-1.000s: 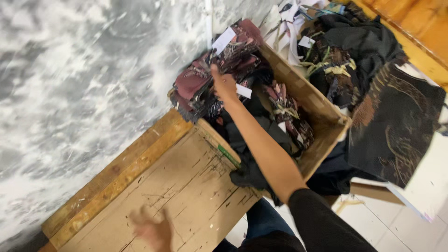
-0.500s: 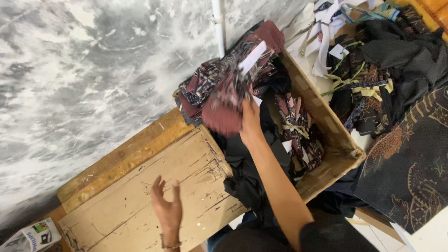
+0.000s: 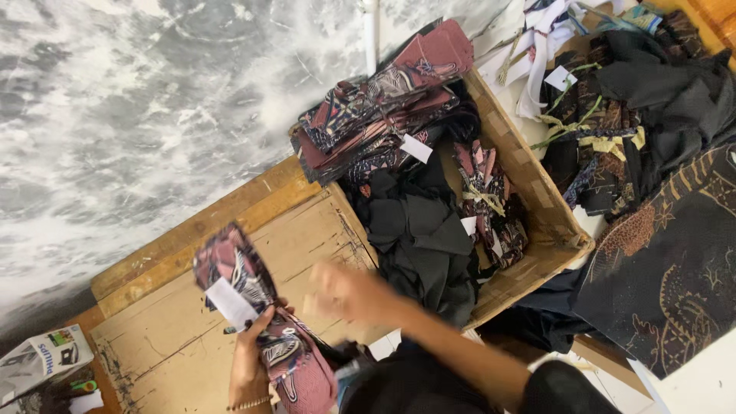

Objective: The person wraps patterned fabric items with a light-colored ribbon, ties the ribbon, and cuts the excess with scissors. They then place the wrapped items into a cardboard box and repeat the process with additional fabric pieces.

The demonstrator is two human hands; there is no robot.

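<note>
My left hand [image 3: 249, 366] is shut on a folded bundle of maroon patterned cloth [image 3: 239, 270] with a white tag [image 3: 228, 303], held over the worn wooden board [image 3: 165, 330]. My right hand [image 3: 341, 291] is blurred just right of the bundle, and its grip cannot be made out. Behind it stands an open cardboard box [image 3: 537, 192]. The box holds a stack of similar patterned bundles [image 3: 383, 115], crumpled black cloth [image 3: 418, 230] and a tied patterned bundle [image 3: 483, 192].
A grey and white mottled wall [image 3: 138, 100] runs along the left. Tagged dark cloths [image 3: 613, 100] are heaped at the top right, and a dark batik cloth [image 3: 667, 276] lies at the right. A small printed carton [image 3: 42, 360] sits at the lower left.
My right hand lifted a maroon bundle out of the box and brought it down over the board. My left hand has since taken hold of it.
</note>
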